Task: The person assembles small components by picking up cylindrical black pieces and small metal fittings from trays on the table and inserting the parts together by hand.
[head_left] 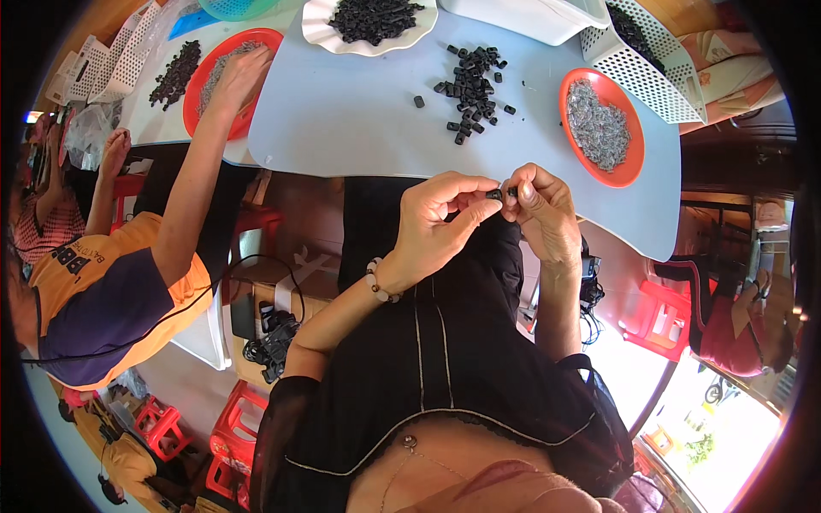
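Just off the table's near edge my two hands meet, fingertips almost touching. Between thumb and forefinger my left hand point(432, 224) pinches a small black cylindrical part point(493, 195). My right hand point(548, 218) is closed in a pinch on another small dark piece point(512, 191), too small to name. A loose pile of black cylindrical parts point(473, 90) lies on the light blue table point(351, 115) beyond my hands. To its right stands a red-orange bowl point(636, 154) of small clear and metallic pieces point(599, 124).
A white scalloped plate point(318, 32) of black parts stands at the far edge, beside a white tray point(530, 21) and a perforated white basket point(658, 81). On the left a co-worker's hand point(244, 75) reaches into another red bowl point(195, 107). Red stools point(235, 427) stand behind.
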`<act>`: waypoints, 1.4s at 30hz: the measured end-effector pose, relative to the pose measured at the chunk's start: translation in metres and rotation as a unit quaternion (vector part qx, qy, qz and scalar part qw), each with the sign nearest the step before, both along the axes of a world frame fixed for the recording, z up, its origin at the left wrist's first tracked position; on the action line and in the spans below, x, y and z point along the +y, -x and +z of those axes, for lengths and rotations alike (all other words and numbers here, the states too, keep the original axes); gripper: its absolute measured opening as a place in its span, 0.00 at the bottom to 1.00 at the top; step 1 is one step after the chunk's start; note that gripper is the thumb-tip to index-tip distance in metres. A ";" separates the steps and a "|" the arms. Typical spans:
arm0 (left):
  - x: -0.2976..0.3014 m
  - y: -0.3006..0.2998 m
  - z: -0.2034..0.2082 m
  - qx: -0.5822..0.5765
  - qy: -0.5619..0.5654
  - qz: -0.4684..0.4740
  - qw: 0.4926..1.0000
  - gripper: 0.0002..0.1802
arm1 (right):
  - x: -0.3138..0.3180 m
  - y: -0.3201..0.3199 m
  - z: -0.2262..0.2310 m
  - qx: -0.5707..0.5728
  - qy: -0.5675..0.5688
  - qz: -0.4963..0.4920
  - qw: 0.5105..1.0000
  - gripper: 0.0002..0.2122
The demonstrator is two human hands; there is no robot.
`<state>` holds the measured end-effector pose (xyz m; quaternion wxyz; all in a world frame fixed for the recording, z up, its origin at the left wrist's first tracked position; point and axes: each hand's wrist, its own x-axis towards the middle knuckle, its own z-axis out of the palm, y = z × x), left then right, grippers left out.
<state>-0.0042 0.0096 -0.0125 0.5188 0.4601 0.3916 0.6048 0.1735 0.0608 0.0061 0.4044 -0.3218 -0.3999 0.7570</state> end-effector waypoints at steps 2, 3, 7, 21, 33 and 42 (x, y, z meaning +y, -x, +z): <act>0.000 0.001 -0.002 0.014 -0.012 -0.011 1.000 0.13 | -0.002 0.000 0.001 -0.002 0.005 0.003 1.000 0.10; -0.001 0.001 -0.003 0.020 -0.016 -0.014 1.000 0.13 | -0.002 -0.001 0.001 -0.001 0.005 0.006 1.000 0.10; -0.002 0.000 -0.003 0.027 -0.007 -0.022 0.999 0.12 | -0.005 -0.002 0.000 -0.017 -0.003 0.006 1.000 0.10; -0.004 0.003 -0.001 0.079 -0.020 -0.007 0.997 0.09 | -0.007 0.000 -0.003 -0.067 -0.048 0.009 0.997 0.10; -0.008 0.000 0.011 0.238 -0.130 0.098 0.957 0.10 | -0.020 0.002 0.001 -0.177 -0.128 0.007 0.976 0.09; -0.013 -0.001 0.010 0.264 -0.140 0.127 0.946 0.12 | -0.025 0.011 0.014 -0.256 -0.178 -0.014 0.950 0.06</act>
